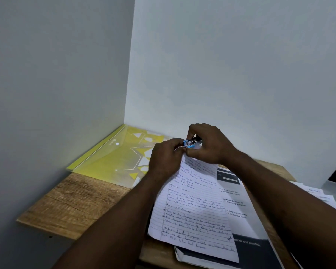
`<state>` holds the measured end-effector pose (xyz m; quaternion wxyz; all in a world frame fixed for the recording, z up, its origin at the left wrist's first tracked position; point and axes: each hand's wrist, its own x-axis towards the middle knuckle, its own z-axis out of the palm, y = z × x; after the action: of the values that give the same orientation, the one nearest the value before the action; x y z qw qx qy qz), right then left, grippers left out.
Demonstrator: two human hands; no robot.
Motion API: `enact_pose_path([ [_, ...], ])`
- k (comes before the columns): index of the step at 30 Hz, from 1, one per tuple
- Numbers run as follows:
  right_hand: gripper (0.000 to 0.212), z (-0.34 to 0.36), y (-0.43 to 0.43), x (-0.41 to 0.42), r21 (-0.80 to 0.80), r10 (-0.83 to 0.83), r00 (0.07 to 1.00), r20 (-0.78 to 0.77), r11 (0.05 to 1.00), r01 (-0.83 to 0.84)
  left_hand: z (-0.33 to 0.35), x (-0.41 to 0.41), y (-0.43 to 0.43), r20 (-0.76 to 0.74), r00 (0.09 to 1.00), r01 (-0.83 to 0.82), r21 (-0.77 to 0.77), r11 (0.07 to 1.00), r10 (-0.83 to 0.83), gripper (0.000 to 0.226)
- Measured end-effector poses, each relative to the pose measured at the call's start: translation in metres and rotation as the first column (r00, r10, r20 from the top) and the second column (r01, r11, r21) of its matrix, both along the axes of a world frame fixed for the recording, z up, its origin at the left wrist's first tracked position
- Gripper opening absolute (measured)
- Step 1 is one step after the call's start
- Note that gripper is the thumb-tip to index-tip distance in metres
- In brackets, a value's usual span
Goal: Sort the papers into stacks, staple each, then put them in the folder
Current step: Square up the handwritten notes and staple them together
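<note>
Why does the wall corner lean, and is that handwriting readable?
Head view: the wide lens tilts the wall corner; the left wall is dimmer than the back wall; handwriting on the lined paper is soft, mostly illegible; pale sheen on the yellow folder.

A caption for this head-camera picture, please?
Stapling: left hand holds handwritten pages, right hand squeezes a blue stapler on their corner, yellow folder nearby.
</note>
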<state>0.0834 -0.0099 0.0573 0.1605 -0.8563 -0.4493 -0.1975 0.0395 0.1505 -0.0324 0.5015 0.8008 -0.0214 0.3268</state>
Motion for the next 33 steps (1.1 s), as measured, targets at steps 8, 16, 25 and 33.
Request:
enact_pose_path([
  [8,0.039,0.002,0.005,-0.003,-0.013,0.027,1.0,-0.009,1.0,-0.027,0.001,0.003,0.003,0.0,0.999,-0.042,-0.09,0.995,0.042,0.015],
  [16,0.015,0.003,-0.008,0.007,0.228,-0.046,0.926,-0.376,0.964,0.14,0.001,0.007,0.007,-0.08,0.98,0.144,-0.362,0.921,-0.185,0.029],
  [25,0.041,-0.005,-0.026,0.016,0.502,0.026,0.659,-0.752,0.671,0.546,0.0,0.008,0.009,-0.075,0.954,0.199,-0.568,0.799,-0.291,0.015],
  [33,0.032,-0.006,-0.038,0.008,0.554,0.138,0.725,-0.675,0.743,0.375,-0.001,0.009,0.007,-0.02,0.956,0.224,-0.595,0.772,-0.293,0.026],
])
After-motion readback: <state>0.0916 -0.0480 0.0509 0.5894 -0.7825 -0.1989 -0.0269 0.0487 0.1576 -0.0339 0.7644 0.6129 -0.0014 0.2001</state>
